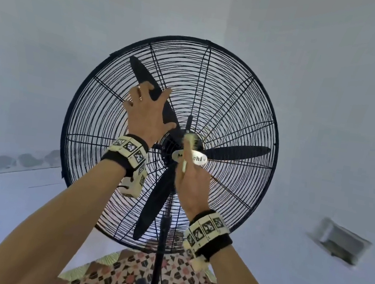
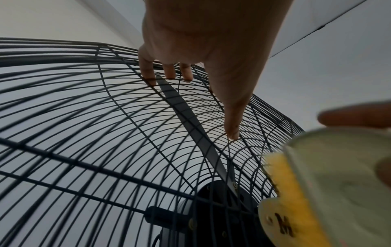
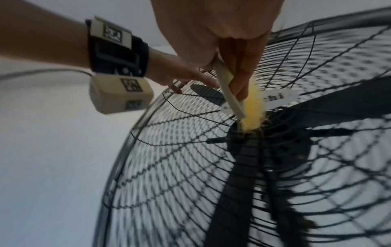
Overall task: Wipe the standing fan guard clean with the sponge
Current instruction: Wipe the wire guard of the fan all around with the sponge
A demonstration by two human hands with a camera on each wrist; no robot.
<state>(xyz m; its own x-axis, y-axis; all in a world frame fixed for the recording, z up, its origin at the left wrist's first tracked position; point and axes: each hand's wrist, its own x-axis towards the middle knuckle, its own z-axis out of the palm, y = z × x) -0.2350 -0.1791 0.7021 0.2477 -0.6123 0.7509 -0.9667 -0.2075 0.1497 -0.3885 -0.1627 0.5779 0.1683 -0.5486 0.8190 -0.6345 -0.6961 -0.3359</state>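
Note:
The black wire fan guard (image 1: 276,140) fills the middle of the head view, with black blades behind it. My left hand (image 1: 148,104) lies spread on the guard's upper left; in the left wrist view the left hand (image 2: 211,41) has its fingertips (image 2: 169,73) on the guard's wires (image 2: 84,133) and its thumb straight. My right hand (image 1: 190,181) pinches a yellow sponge (image 1: 190,142) with a pale backing and presses it against the guard's centre, across the white nameplate (image 1: 197,159). In the right wrist view the sponge (image 3: 251,107) is blurred at the hub, the right hand's fingers (image 3: 239,83) curled round it.
The fan's black pole (image 1: 161,247) runs down to a patterned cloth (image 1: 144,279) below. Pale walls surround the fan. A grey boxy fixture (image 1: 339,240) sits on the wall at the right. Dark blades (image 3: 239,208) hang just behind the guard's wires (image 3: 190,167).

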